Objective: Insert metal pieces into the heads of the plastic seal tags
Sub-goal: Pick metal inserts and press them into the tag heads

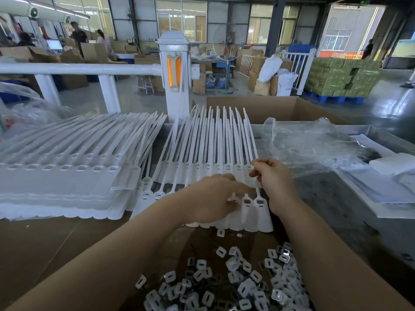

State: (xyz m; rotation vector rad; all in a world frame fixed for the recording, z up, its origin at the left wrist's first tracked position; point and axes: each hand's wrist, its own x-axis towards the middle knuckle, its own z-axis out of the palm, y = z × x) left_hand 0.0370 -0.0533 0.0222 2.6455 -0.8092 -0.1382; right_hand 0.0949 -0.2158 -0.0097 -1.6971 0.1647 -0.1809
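A fanned row of white seal tags [215, 167] lies across the middle of the tabletop [336, 209], their thin tails pointing toward 12 o'clock and their flat heads toward 6 o'clock. The left hand [211, 198] rests palm down on the near heads of this row, fingers mostly straight and spread, with the forefinger reaching toward 3 o'clock to the neck of the rightmost tags. The right hand [274, 180] sits just at 3 o'clock of the left one, its fingers curled and its thumb and forefinger pinching the thin tail of the end tag [261, 209]; whether it also holds a metal piece cannot be told. The open slots in the heads of the two tags beside that hand are visible.

At 6 o'clock, between the two forearms, a heap of small square metal pieces [235, 281] with slotted white faces lies on brown cardboard [45, 243]. A few loose ones lie just at the near edge of the tag heads.

At 9 o'clock a second, thicker stack of tags [67, 171] lies in joined sheets, tails slanting toward 1 o'clock. At 2 o'clock a crumpled clear plastic bag [310, 144] sits on the tabletop, with an open cardboard box [258, 108] behind it. A white fence post [174, 75] with an orange reflector stands at 12 o'clock beyond the tags.
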